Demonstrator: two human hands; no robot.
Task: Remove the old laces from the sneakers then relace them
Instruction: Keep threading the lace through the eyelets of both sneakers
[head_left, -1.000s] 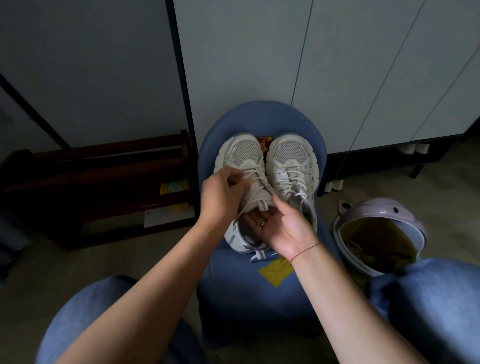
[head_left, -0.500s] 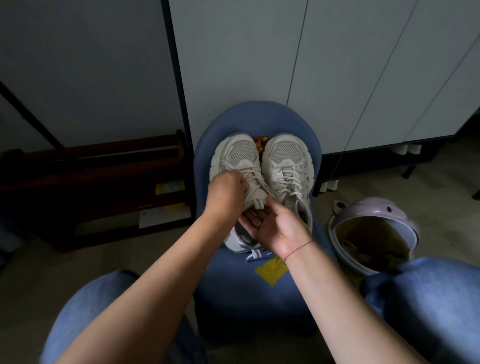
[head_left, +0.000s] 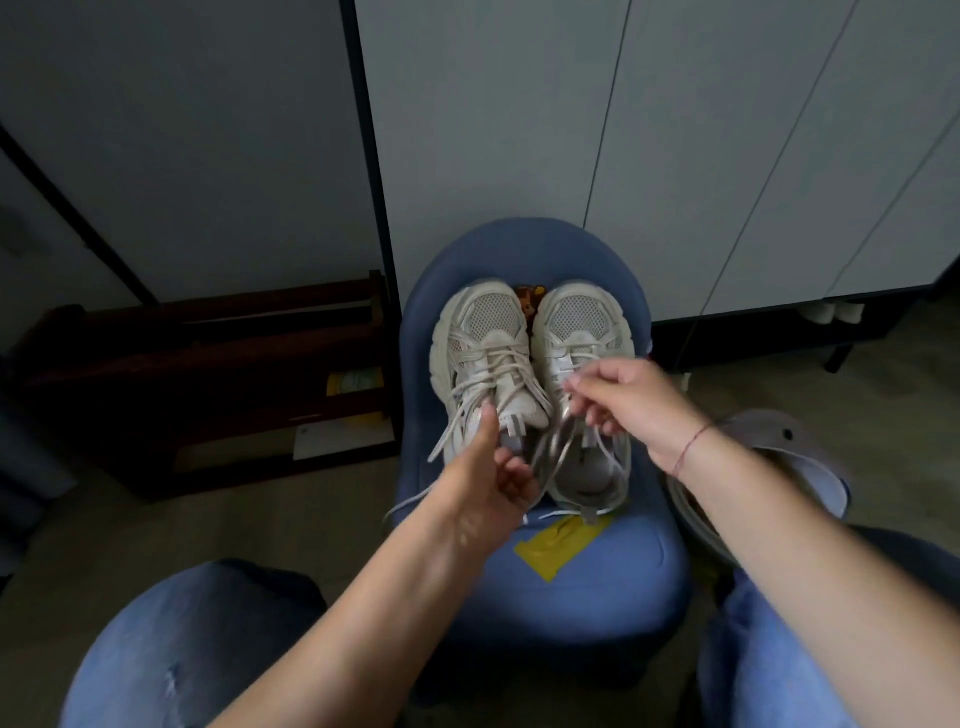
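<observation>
Both sneakers sit side by side on a blue chair (head_left: 582, 582) at frame centre, toes pointing to the top of the frame. The left sneaker (head_left: 480, 332) has its lace (head_left: 498, 364) loosened across the eyelets. One loose end (head_left: 415, 501) trails off toward the lower left over the chair edge.

The right sneaker (head_left: 579, 325) is partly covered by my right hand (head_left: 631, 402). That hand's fingers are curled, with thumb and forefinger tips pressed together at its left edge, pinching the top of a lace loop (head_left: 553, 452). The loop is motion-blurred and hangs down over the gap between the two shoes.

My left hand (head_left: 488, 486) is below it, over the heel of the left sneaker, thumb sticking up and the other fingers curled in. The bottom of the lace loop runs into those curled fingers and looks gripped, though blur hides the exact hold.

There is a red string bracelet (head_left: 688, 449) on my right wrist. A yellow patch (head_left: 563, 543) sits on the chair seat just below the shoes. A small orange figure (head_left: 530, 301) is between the toes.

My knees in blue jeans (head_left: 197, 649) are at the bottom corners. A dark wooden rack (head_left: 208, 353) is at mid left, and a pale lilac bin (head_left: 800, 447) at mid right behind my right forearm. Grey cabinet doors (head_left: 519, 130) fill the top.
</observation>
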